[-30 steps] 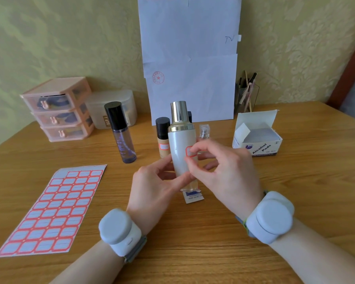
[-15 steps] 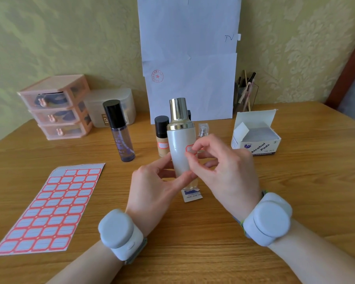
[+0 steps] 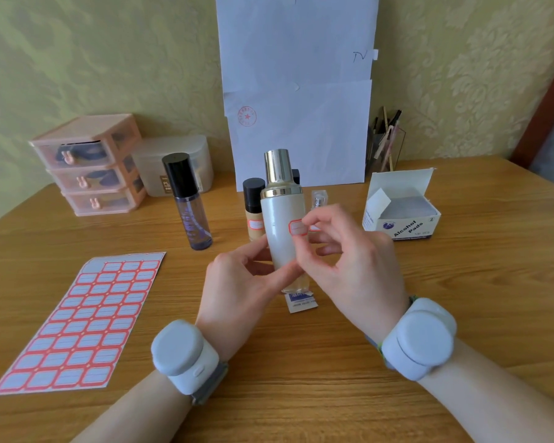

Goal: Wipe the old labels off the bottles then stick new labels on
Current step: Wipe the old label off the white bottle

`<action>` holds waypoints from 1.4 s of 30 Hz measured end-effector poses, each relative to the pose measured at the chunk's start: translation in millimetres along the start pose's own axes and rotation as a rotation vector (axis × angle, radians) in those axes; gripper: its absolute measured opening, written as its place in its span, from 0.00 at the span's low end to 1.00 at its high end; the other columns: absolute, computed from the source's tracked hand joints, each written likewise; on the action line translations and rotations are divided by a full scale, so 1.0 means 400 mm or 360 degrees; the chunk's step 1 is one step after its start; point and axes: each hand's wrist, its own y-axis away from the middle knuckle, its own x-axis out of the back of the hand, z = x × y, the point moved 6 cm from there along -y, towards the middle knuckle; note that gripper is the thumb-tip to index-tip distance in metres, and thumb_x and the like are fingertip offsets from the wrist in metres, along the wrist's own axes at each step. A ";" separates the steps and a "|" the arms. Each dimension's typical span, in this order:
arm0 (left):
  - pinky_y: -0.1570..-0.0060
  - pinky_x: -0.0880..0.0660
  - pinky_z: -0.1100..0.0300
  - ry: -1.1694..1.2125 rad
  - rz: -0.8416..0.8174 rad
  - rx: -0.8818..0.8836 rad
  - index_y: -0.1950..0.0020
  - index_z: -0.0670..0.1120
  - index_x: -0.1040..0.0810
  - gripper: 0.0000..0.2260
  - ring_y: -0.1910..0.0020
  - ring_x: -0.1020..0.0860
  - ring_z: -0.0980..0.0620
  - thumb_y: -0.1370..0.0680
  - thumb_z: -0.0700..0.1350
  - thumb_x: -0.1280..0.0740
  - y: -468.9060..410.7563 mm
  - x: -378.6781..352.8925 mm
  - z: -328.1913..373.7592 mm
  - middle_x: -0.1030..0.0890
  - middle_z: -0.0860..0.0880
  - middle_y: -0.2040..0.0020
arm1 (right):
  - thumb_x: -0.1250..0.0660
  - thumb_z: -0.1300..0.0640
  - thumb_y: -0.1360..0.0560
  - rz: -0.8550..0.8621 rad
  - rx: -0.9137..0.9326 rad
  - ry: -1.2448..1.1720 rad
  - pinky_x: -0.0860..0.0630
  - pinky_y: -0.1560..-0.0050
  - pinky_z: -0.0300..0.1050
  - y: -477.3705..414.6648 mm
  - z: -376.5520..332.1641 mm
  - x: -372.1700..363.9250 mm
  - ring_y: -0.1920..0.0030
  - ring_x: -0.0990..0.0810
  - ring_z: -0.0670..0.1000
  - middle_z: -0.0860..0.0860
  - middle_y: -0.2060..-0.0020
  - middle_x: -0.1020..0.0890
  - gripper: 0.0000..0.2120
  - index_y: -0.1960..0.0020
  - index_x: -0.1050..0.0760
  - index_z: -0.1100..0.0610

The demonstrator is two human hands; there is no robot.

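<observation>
Head view, looking down over the counter. You hold the white bottle upright near the middle of the counter. Its long axis is vertical, the metallic cap points up, and the base points down at a small sachet lying flat on the counter. Whether the base touches anything cannot be told.

Your left hand grasps the lower body of the bottle, with the thumb across the near side and the fingers curled round the left side. Your right hand pinches the right edge of a red-bordered label between thumb and forefinger. The label sits on the upper body of the bottle, facing you, with its long side horizontal and so across the bottle's axis. The other fingers of the right hand are loosely curled, clear of the bottle. Each wrist carries a round grey unit, left and right.

Toward the left edge a label sheet lies flat, its long axis running from the near left corner toward the centre. Beyond the white bottle stand a purple bottle, a beige bottle and a small clear bottle, all upright. Toward the right edge sits an open box of alcohol pads.

Along the far edge, from left to right, are:
- a stack of pink drawers
- a frosted box
- white paper sheets propped against the wall
- a glass pen holder
</observation>
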 end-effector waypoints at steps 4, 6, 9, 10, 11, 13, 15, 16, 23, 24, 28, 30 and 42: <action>0.56 0.16 0.45 -0.0024 -0.0004 0.0006 0.43 0.59 0.16 0.14 0.58 0.13 0.53 0.28 0.58 0.25 0.002 0.002 -0.001 0.13 0.54 0.56 | 0.32 0.47 0.25 -0.0074 -0.0062 -0.0063 0.16 0.65 0.48 0.005 0.005 -0.011 0.58 0.13 0.49 0.51 0.56 0.13 0.14 0.46 0.24 0.55; 0.56 0.16 0.46 -0.0062 -0.0005 0.0008 0.42 0.58 0.16 0.15 0.59 0.14 0.54 0.28 0.56 0.25 0.003 0.002 -0.001 0.13 0.55 0.56 | 0.31 0.48 0.25 -0.0044 -0.0069 -0.0074 0.17 0.66 0.47 0.003 0.008 -0.009 0.60 0.14 0.48 0.50 0.58 0.13 0.12 0.48 0.24 0.55; 0.55 0.16 0.47 -0.0109 -0.0010 -0.0014 0.40 0.56 0.16 0.17 0.58 0.14 0.56 0.28 0.56 0.24 0.005 -0.001 0.001 0.13 0.56 0.55 | 0.29 0.50 0.24 0.0021 -0.0067 -0.0061 0.17 0.67 0.47 0.001 0.012 -0.004 0.63 0.14 0.47 0.50 0.62 0.14 0.09 0.50 0.24 0.54; 0.56 0.16 0.48 -0.0121 -0.0009 -0.0023 0.40 0.56 0.16 0.17 0.58 0.14 0.57 0.28 0.56 0.24 0.006 -0.001 0.001 0.13 0.56 0.55 | 0.29 0.50 0.24 0.0020 -0.0054 -0.0047 0.18 0.68 0.47 0.003 0.010 -0.004 0.63 0.14 0.48 0.50 0.62 0.14 0.09 0.50 0.24 0.55; 0.56 0.16 0.49 -0.0143 -0.0011 -0.0036 0.40 0.56 0.16 0.17 0.58 0.14 0.58 0.28 0.56 0.25 0.006 -0.002 0.002 0.13 0.57 0.55 | 0.29 0.51 0.24 0.0015 -0.0038 -0.0027 0.18 0.68 0.47 0.004 0.008 -0.005 0.63 0.14 0.48 0.50 0.62 0.14 0.09 0.50 0.24 0.55; 0.56 0.16 0.51 -0.0168 -0.0005 -0.0054 0.41 0.56 0.16 0.17 0.58 0.15 0.59 0.28 0.57 0.25 0.006 -0.001 0.001 0.13 0.57 0.56 | 0.29 0.54 0.24 -0.0004 -0.0002 0.0031 0.18 0.69 0.47 0.009 0.003 -0.009 0.65 0.15 0.49 0.51 0.62 0.14 0.08 0.50 0.23 0.57; 0.56 0.16 0.50 -0.0142 -0.0011 -0.0047 0.41 0.57 0.16 0.17 0.58 0.14 0.58 0.29 0.57 0.25 0.004 0.000 -0.003 0.13 0.57 0.55 | 0.30 0.57 0.23 0.0016 0.0027 0.0091 0.19 0.71 0.47 0.008 0.002 -0.009 0.68 0.16 0.51 0.51 0.64 0.15 0.05 0.50 0.21 0.58; 0.56 0.16 0.49 -0.0115 -0.0017 -0.0033 0.41 0.58 0.17 0.17 0.58 0.14 0.57 0.29 0.58 0.25 0.001 0.000 -0.006 0.13 0.57 0.55 | 0.32 0.59 0.23 0.0036 0.0040 0.0099 0.21 0.72 0.48 0.004 0.003 -0.006 0.70 0.17 0.51 0.50 0.66 0.16 0.04 0.50 0.21 0.59; 0.56 0.16 0.45 -0.0064 -0.0031 0.0013 0.43 0.59 0.16 0.15 0.58 0.14 0.54 0.28 0.61 0.26 -0.004 0.001 -0.016 0.13 0.55 0.55 | 0.32 0.49 0.25 -0.0074 -0.0039 0.0002 0.17 0.66 0.48 0.008 -0.002 -0.016 0.58 0.14 0.48 0.52 0.56 0.13 0.13 0.47 0.26 0.56; 0.57 0.16 0.46 -0.0080 -0.0026 0.0010 0.42 0.59 0.16 0.15 0.58 0.14 0.55 0.28 0.60 0.26 -0.003 0.001 -0.015 0.13 0.55 0.55 | 0.31 0.48 0.26 -0.0083 -0.0045 0.0002 0.16 0.65 0.48 0.009 0.000 -0.016 0.58 0.14 0.48 0.52 0.56 0.13 0.13 0.47 0.26 0.56; 0.58 0.16 0.54 -0.0211 0.0004 -0.0047 0.40 0.56 0.17 0.18 0.60 0.15 0.59 0.28 0.58 0.25 0.002 0.002 -0.007 0.13 0.59 0.56 | 0.28 0.53 0.24 -0.0011 -0.0037 -0.0031 0.17 0.67 0.48 0.005 0.008 -0.009 0.61 0.14 0.48 0.51 0.60 0.13 0.10 0.50 0.24 0.58; 0.58 0.17 0.55 -0.0249 0.0018 -0.0063 0.41 0.57 0.17 0.17 0.59 0.15 0.60 0.28 0.59 0.26 0.001 0.001 -0.005 0.14 0.59 0.56 | 0.28 0.55 0.24 0.0002 0.0005 0.0035 0.19 0.69 0.47 0.005 0.006 -0.010 0.65 0.15 0.48 0.50 0.64 0.14 0.07 0.51 0.23 0.59; 0.56 0.16 0.47 -0.0077 -0.0048 0.0029 0.42 0.60 0.17 0.17 0.58 0.14 0.55 0.30 0.61 0.26 -0.002 -0.002 -0.025 0.13 0.57 0.55 | 0.30 0.52 0.24 -0.0082 -0.0050 -0.0056 0.17 0.67 0.48 0.006 0.015 -0.017 0.61 0.14 0.47 0.50 0.60 0.13 0.09 0.50 0.24 0.57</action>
